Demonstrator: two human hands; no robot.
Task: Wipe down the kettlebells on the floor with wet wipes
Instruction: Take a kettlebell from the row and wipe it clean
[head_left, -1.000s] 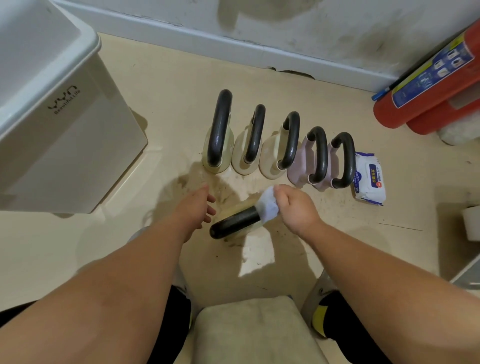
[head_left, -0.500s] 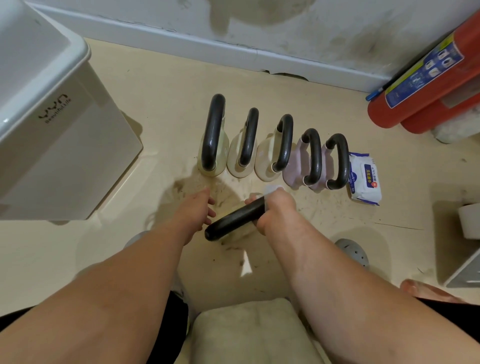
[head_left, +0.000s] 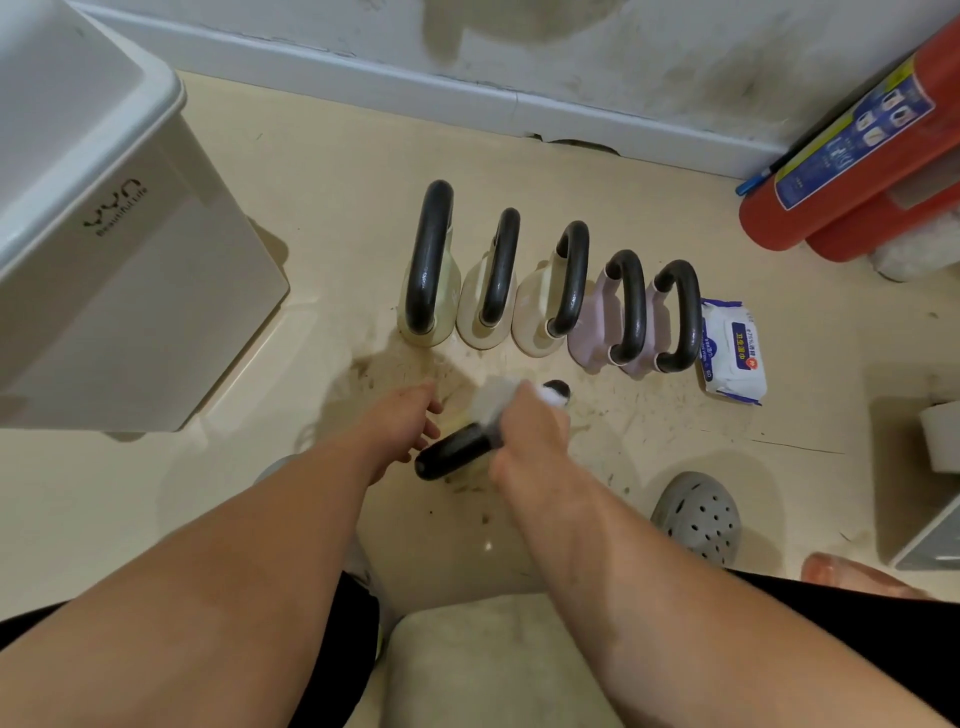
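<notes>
Several kettlebells with black handles stand in a row on the floor; the left ones are cream, the two at the right pale pink. In front of the row another kettlebell shows mostly its black handle. My right hand is closed around that handle with a white wet wipe pressed against it. My left hand rests beside the handle's near end, fingers spread, touching the kettlebell body, which is hidden beneath the hands. A wet wipes pack lies right of the row.
A white storage bin stands at the left. Red fire extinguishers lie by the wall at the right. A grey clog is near my right arm, a cushion below me. The floor around the kettlebell is smeared with dirt.
My right hand with the wipe slid down the handle from its far end toward the middle, and the wipe is bunched over the handle. My left hand stayed in place.
</notes>
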